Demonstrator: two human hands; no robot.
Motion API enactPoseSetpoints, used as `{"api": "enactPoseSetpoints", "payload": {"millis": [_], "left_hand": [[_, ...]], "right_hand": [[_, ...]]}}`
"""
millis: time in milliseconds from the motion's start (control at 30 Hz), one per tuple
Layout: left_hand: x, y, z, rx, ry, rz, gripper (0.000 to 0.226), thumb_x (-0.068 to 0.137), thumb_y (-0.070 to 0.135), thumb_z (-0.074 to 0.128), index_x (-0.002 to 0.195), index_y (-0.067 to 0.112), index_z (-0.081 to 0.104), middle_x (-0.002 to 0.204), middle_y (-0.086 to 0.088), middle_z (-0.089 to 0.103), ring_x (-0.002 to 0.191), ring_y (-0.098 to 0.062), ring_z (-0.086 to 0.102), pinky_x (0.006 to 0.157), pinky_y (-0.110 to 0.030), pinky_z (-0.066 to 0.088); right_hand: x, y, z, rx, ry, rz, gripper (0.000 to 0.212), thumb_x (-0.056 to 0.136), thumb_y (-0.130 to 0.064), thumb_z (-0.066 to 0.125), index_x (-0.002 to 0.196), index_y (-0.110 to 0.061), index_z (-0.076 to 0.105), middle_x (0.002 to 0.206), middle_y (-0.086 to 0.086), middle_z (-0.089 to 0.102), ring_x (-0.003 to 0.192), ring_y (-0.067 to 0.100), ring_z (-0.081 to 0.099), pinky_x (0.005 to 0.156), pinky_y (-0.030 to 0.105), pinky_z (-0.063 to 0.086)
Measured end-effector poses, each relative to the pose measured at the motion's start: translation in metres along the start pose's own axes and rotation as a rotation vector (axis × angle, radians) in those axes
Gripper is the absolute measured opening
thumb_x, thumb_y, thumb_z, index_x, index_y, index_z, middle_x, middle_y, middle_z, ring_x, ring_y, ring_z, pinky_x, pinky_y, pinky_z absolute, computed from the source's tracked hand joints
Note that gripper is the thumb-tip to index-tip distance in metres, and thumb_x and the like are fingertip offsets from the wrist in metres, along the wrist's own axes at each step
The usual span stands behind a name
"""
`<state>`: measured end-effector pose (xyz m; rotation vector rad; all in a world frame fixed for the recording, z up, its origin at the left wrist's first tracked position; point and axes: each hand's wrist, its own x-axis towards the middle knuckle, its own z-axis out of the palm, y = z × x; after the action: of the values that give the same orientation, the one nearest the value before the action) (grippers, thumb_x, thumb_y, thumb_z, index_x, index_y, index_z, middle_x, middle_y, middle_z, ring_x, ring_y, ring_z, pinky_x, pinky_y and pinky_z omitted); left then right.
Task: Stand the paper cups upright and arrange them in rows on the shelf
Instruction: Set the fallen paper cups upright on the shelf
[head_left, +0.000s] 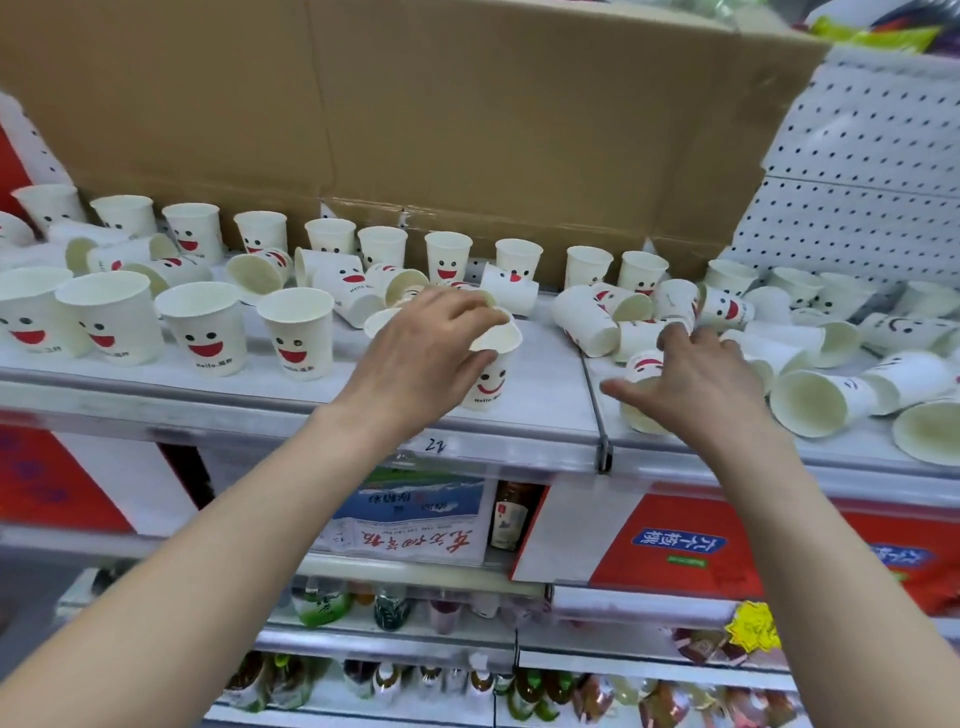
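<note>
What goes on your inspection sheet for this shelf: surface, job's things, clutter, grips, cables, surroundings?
Surface: white shelf, bare patch at centre.
Job's things: back row upright; front row upright at left; tipped cups piled mid-shelf and at right.
Clutter: cardboard standing behind the cups.
Grips: left grip holds an upright cup by its rim; right grip over a tipped cup, hold unclear.
Cables: nothing seen.
Surroundings: pegboard at right; bottles on lower shelves.

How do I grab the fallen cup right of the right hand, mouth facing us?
Come from above and grasp the fallen cup round its side wall, behind the rim. It lies sideways on the shelf, so its round wall is up and free.
</note>
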<state>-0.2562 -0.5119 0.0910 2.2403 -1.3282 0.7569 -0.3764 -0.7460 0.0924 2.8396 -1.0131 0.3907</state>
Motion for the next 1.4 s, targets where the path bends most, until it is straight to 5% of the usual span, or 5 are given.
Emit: {"api": "enactPoseSetpoints", "payload": {"millis": [267,767,967,1133,1400], "left_hand": [[0.024,0.023,0.018,-0.006,-0.061,0.108,0.038,0.085,0.025,0.069,0.122,0.02,0.062,0.122,-0.003,0.061,0.117,-0.023,0.051,0.09,-0.037,0.048],[0.049,0.075,0.075,-0.112,-0.246,-0.066,0.092,0.081,0.046,0.068,0.149,0.029,0.01,0.155,0.001,0.019,0.139,-0.021,0.027,0.109,-0.036,0.034],[0.063,0.095,0.087,-0.068,-0.153,-0.168,0.048,0.086,0.046,0.062,0.128,0.024,0.05,0.143,0.001,0.043,0.13,-0.018,0.039,0.103,-0.033,0.037],[0.058,0.102,0.079,0.026,-0.084,-0.153,0.02,0.091,0.033,0.059,0.102,0.019,0.068,0.1,-0.001,0.07,0.093,-0.021,0.06,0.072,-0.032,0.045],[0.04,0.095,0.053,0.057,-0.136,-0.145,0.022,0.092,0.025,0.06,0.11,0.019,0.069,0.101,-0.004,0.071,0.096,-0.023,0.06,0.075,-0.037,0.05]], "right_hand": [[-0.009,0.0,0.011,0.281,-0.013,0.013,0.07,0.071,-0.038,0.074,0.128,-0.017,0.04,0.121,0.012,0.047,0.107,0.034,0.052,0.081,0.037,0.043],[0.056,0.027,-0.016,0.646,-0.349,-0.326,0.065,0.088,-0.059,0.053,0.141,-0.022,0.046,0.133,-0.007,0.053,0.115,0.014,0.055,0.096,0.034,0.047],[0.106,0.074,0.004,0.118,-0.031,-0.083,0.048,0.092,-0.054,0.046,0.077,-0.009,0.054,0.101,0.015,0.064,0.104,0.036,0.053,0.081,0.037,0.04],[0.112,0.073,0.027,0.337,-0.086,-0.011,0.026,0.083,-0.038,0.067,0.08,-0.013,0.067,0.085,0.009,0.065,0.095,0.032,0.06,0.068,0.032,0.043],[0.072,0.073,0.004,0.614,-0.01,-0.387,0.009,0.088,-0.019,0.069,0.095,-0.017,0.074,0.088,-0.003,0.067,0.086,0.017,0.059,0.067,0.025,0.04]]}}
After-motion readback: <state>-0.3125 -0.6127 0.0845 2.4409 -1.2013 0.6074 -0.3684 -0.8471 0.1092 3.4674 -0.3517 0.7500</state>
